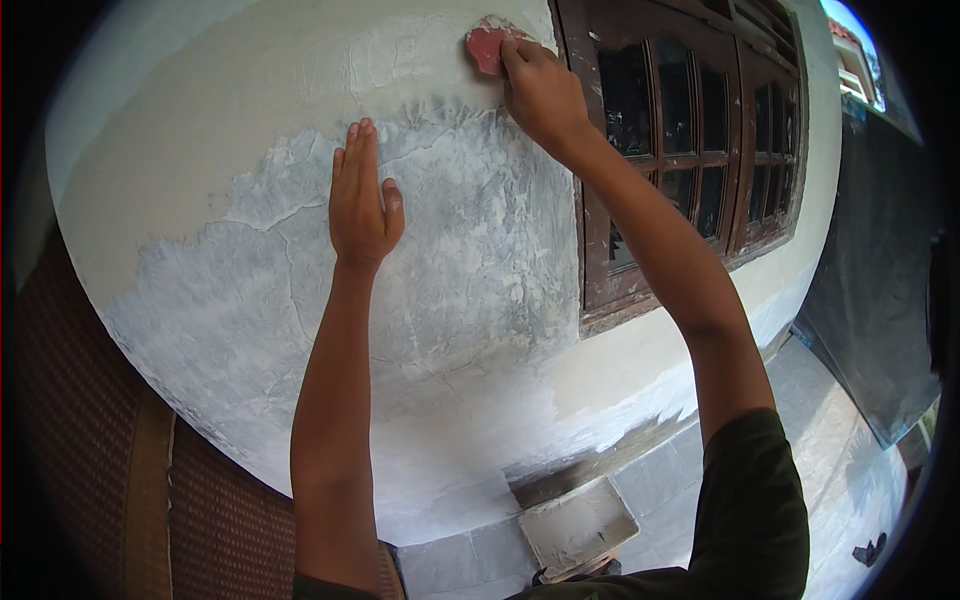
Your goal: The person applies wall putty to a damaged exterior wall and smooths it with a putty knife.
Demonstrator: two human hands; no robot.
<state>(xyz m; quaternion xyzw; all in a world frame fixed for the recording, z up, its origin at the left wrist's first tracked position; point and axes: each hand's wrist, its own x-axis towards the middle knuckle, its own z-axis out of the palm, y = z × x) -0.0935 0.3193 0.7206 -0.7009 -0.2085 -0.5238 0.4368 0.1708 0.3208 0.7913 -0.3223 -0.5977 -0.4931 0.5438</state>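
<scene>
The wall (450, 290) fills most of the view, cream around the upper left edge and a cloudy, streaked grey-white across its middle, with a fine crack running through the patch below and left of the right-hand grip. Just right of that grip stands a brown wooden window (738, 140) with small dark panes, its frame (594, 255) flecked with pale spots. The right hand (545, 95) is closed on a red scraper (487, 48), pinched between thumb and fingers, its face smeared with pale filler and set high on the wall, near the frame's upper corner. The left hand (362, 205) is below and left of the scraper, empty, fingers straight and thumb apart; whether its palm bears on the wall, I cannot tell. To spread filler well here, I would hold the blade at a low, steady slant, press evenly, feather each stroke into the cream border, and ease off beside the wood so that none rides onto it. A light bracing palm should help at this reach, provided it avoids wet filler. Far below the grip, a tray (627, 508) of pale paste (578, 518) sits above grey floor tiles (665, 480); a brown woven panel (75, 400) lies lower left, and a dark sheet (880, 270) hangs beyond the window.
</scene>
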